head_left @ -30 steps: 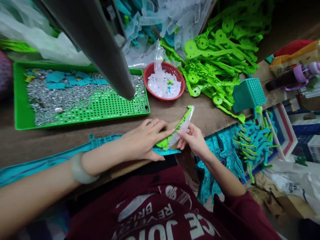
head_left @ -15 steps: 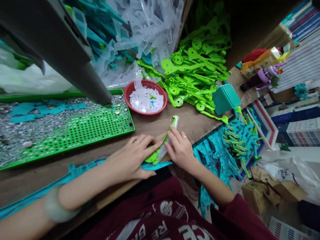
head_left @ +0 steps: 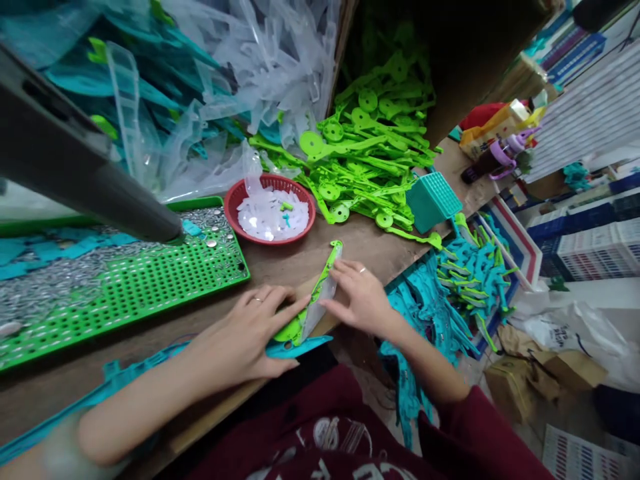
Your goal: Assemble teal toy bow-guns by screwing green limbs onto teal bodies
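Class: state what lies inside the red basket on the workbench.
The red basket holds pale plastic bits, a green piece and a teal piece. They cover its floor.

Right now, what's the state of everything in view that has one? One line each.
left hand, flat, fingertips pressing the green part
right hand, fingers spread on the clear cover
green part, lying on the table, clear cover over it
red basket, upright, holding white pieces
green tray, flat, partly covered with metal bits
teal basket, not upright, grid face showing
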`<state>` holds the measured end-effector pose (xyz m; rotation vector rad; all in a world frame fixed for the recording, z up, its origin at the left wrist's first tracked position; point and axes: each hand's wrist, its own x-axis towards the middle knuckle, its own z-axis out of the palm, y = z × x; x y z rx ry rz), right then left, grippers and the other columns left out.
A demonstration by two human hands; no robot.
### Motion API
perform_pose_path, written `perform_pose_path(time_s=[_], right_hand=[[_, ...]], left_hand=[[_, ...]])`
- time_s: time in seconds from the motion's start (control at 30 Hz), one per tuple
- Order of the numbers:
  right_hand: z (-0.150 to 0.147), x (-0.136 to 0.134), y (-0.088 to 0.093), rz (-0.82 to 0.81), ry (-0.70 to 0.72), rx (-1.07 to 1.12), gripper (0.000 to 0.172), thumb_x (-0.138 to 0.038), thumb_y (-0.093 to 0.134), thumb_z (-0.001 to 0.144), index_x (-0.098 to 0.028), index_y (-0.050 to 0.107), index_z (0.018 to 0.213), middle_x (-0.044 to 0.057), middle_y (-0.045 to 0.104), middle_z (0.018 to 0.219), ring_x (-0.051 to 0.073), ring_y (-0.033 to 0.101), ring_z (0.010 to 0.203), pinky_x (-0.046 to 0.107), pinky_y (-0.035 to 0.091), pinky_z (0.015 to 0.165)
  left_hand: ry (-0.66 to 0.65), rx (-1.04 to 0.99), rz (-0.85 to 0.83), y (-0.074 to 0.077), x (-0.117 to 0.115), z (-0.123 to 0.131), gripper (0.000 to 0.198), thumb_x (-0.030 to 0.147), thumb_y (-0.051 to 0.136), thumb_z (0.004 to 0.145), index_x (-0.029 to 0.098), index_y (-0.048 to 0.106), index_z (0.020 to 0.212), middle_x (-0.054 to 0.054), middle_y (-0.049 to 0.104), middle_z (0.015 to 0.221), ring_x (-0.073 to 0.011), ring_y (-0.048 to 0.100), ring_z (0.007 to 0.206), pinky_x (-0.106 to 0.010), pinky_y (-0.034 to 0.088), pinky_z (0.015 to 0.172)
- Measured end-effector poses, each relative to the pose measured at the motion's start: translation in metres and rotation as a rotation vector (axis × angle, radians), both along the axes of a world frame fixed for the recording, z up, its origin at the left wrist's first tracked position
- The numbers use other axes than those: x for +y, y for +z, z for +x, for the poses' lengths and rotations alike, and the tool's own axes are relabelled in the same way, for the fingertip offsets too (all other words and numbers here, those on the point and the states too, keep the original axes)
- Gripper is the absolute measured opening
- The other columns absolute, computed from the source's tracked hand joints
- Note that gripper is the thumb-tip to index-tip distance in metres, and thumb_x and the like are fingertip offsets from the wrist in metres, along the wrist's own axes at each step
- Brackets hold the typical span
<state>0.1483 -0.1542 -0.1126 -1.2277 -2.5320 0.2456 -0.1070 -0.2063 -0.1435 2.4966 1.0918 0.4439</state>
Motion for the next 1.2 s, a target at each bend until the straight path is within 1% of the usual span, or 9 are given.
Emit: perform_pose_path(time_s=[0.13,0.27,0.5,0.67,0.8,0.9,1.0,1.1,1.2], right_hand=[[-0.002,0.073,0.029,0.102,-0.035,-0.113,0.054,-0.038,0.065,0.092,-0.011,0.054,0.138,0.018,0.068,0.115,0.03,0.063,0.109,0.041,0.054,0.09],[-0.025,0.132,0.035,0.153,0.161,-0.214,0.02,-0.014,0.05,0.097,-0.015,0.067,0.107,0.013,0.068,0.102,0.024,0.063,0.1,0.032,0.05,0.083],[-0.018,0.181,0.075,0.419,-0.285,0.666,0.022,-0.025,0.04,0.101,-0.016,0.06,0.099,0.007,0.064,0.093,0.018,0.063,0.089,0.033,0.05,0.087],[0.009,0.13,0.118,0.326,-0.24,0.906,0.031,-0.047,0.041,0.102,-0.022,0.059,0.108,0.001,0.055,0.081,0.014,0.058,0.066,0.027,0.049,0.061],[0.019,0.062,0.123,-0.003,-0.023,0.716,0.029,-0.049,0.048,0.101,-0.024,0.062,0.107,-0.001,0.054,0.072,0.012,0.051,0.054,0.027,0.046,0.05],[0.011,0.03,0.113,0.191,-0.02,0.483,0.037,-0.05,0.053,0.098,-0.022,0.061,0.121,0.009,0.062,0.104,0.024,0.065,0.091,0.042,0.058,0.075],[-0.011,0.009,0.097,0.327,0.157,0.172,0.06,-0.053,0.061,0.092,-0.016,0.052,0.137,0.018,0.054,0.132,0.035,0.053,0.125,0.056,0.052,0.1],[-0.03,-0.008,0.079,0.249,0.37,0.039,0.058,-0.045,0.059,0.095,-0.007,0.051,0.137,0.022,0.056,0.13,0.034,0.054,0.122,0.053,0.052,0.101],[-0.03,-0.016,0.066,0.195,0.381,0.086,0.05,-0.039,0.059,0.095,-0.004,0.054,0.131,0.022,0.058,0.125,0.032,0.056,0.118,0.047,0.054,0.098]], left_hand=[[-0.002,0.039,0.011,0.005,0.003,0.001,0.085,0.056,0.078,0.074,0.026,0.05,0.148,-0.013,0.059,0.122,-0.0334,0.056,0.107,-0.047,0.045,0.095],[0.006,0.119,0.04,0.019,0.001,0.006,0.082,0.055,0.08,0.072,0.022,0.055,0.144,-0.014,0.06,0.12,-0.033,0.057,0.109,-0.046,0.044,0.098],[0.003,0.095,-0.064,0.034,0.003,0.004,0.097,0.071,0.076,0.071,0.021,0.048,0.149,-0.018,0.059,0.13,-0.0368,0.056,0.12,-0.053,0.043,0.105],[0.446,-0.646,-0.271,0.066,-0.004,0.007,0.075,0.067,0.044,0.096,0.021,0.036,0.155,-0.019,0.05,0.146,-0.0302,0.061,0.122,-0.046,0.054,0.098],[0.619,-1.099,-0.656,0.086,-0.022,0.023,0.082,0.065,0.057,0.09,0.017,0.038,0.154,-0.012,0.071,0.11,-0.0252,0.071,0.088,-0.04,0.061,0.075],[0.811,-1.099,-0.637,0.087,-0.031,0.038,0.072,0.06,0.072,0.08,0.014,0.062,0.135,-0.005,0.072,0.088,-0.0212,0.068,0.076,-0.035,0.06,0.071],[0.98,-1.028,-0.339,0.086,-0.031,0.055,0.058,0.053,0.071,0.081,0.016,0.069,0.126,-0.005,0.075,0.103,-0.0221,0.068,0.088,-0.034,0.059,0.082],[0.999,-0.952,-0.181,0.088,-0.031,0.069,0.056,0.046,0.065,0.087,0.016,0.062,0.135,-0.007,0.075,0.108,-0.0227,0.07,0.092,-0.035,0.058,0.087],[0.866,-0.845,-0.216,0.082,-0.043,0.069,0.067,0.043,0.058,0.094,0.015,0.04,0.152,-0.011,0.073,0.115,-0.025,0.071,0.1,-0.038,0.059,0.088]])
